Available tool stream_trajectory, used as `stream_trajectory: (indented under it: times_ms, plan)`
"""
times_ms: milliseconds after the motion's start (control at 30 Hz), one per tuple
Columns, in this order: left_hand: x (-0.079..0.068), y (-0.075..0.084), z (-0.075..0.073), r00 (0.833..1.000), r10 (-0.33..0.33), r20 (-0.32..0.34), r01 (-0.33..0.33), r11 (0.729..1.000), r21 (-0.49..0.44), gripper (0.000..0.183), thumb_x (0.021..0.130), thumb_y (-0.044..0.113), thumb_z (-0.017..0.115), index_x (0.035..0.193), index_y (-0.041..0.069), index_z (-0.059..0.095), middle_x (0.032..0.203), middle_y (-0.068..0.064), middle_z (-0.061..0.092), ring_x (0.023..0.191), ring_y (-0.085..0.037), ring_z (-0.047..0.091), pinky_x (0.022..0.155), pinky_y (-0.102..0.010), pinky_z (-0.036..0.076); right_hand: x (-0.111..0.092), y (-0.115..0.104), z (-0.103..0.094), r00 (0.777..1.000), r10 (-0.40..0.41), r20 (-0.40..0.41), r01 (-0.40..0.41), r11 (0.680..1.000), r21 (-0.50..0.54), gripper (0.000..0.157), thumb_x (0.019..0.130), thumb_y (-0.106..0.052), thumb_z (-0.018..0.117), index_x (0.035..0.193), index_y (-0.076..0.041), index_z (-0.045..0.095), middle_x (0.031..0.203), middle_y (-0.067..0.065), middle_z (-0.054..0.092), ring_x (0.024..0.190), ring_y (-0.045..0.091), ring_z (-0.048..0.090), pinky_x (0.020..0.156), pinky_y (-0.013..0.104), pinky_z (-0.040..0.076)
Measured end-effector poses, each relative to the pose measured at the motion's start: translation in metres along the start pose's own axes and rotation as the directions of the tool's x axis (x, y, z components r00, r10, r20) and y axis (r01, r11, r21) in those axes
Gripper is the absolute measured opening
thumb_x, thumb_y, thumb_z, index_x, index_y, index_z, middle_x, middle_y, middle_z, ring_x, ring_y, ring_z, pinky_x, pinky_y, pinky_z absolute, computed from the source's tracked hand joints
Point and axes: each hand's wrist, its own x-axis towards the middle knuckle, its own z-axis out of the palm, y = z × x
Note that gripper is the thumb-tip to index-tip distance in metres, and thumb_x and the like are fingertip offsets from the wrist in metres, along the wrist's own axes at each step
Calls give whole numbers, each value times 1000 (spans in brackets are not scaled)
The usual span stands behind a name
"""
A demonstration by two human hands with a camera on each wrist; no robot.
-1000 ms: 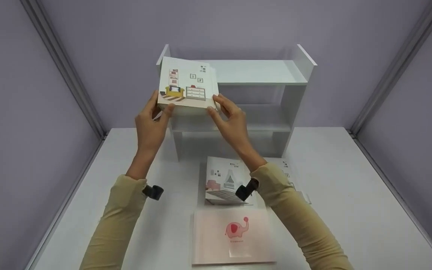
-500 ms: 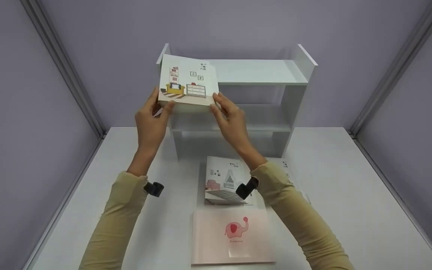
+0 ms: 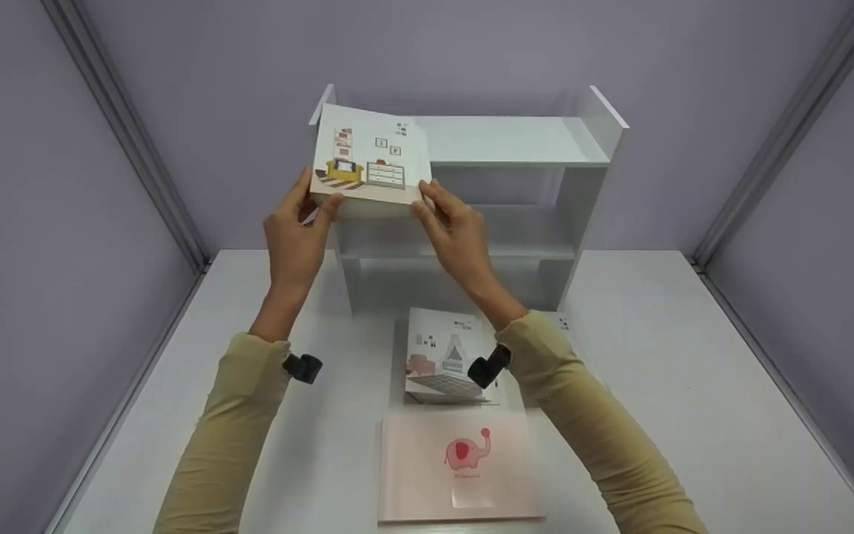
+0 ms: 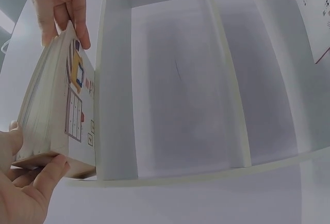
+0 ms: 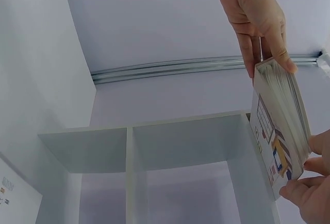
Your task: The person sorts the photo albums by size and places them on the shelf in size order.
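Observation:
A thick white book (image 3: 371,152) with a yellow sofa and a dresser on its cover is held over the left end of the white shelf's (image 3: 508,141) top board. My left hand (image 3: 295,241) grips the near left corner, thumb on the near edge. At the near right corner my right hand (image 3: 459,233) pinches the book between thumb and fingers. The left wrist view shows the book (image 4: 80,115) against the shelf's outer edge, its page edges visible. In the right wrist view the book (image 5: 278,126) stands tilted beside the frame. What lies beneath it is hidden.
Below the shelf, white books (image 3: 442,356) with a pink chair and tent drawing lie on the white table (image 3: 664,356), partly behind my right forearm. A pink elephant book (image 3: 427,475) lies nearer. Grey walls (image 3: 86,282) enclose the table.
Both hands have shifted the book slightly up in the head view, farther over the top board. The grip looks the same, and the books on the table have not moved.

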Motion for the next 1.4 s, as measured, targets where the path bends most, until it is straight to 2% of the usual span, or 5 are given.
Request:
stream_trajectory:
  times_ms: [267,533,800,1033,1400]
  plan:
    - [5,3,-1,1000,-1,-20,1,1000,-1,65,86,36,62,139,7,39,134,-10,52,113,-18,58,87,-29,51,2,-3,-1,1000,-10,-12,11,1000,29,37,91,-18,60,122,1,58,127,19,55,120,23,52,95,27,46]
    - [10,3,1,1000,-13,-26,12,1000,-17,65,86,36,62,139,5,40,133,-12,52,114,-18,57,88,-26,50,-1,-37,-7,1000,8,-20,-8,1000,3,31,90,-6,59,116,11,58,119,26,58,111,32,57,94,38,47]
    - [14,2,2,999,-9,-33,9,1000,-5,64,86,35,62,138,5,42,133,-12,52,116,-17,56,91,-27,48,9,-4,-3,1000,-10,-22,9,1000,-3,33,90,-17,61,118,2,61,120,17,61,112,23,58,94,30,47]
    - [16,3,2,999,-5,-45,6,1000,9,63,85,37,63,136,5,45,130,-12,55,112,-17,58,89,-27,49,9,0,-1,1000,-30,0,30,997,-77,35,94,-19,54,123,0,58,122,14,61,108,17,60,91,22,48]
    - [19,2,3,999,8,-44,-9,1000,-9,63,84,35,64,136,4,45,129,-12,56,112,-17,59,90,-28,49,13,1,-1,998,-58,1,57,986,-155,35,94,-19,55,122,1,59,103,12,68,86,12,63,74,21,50]
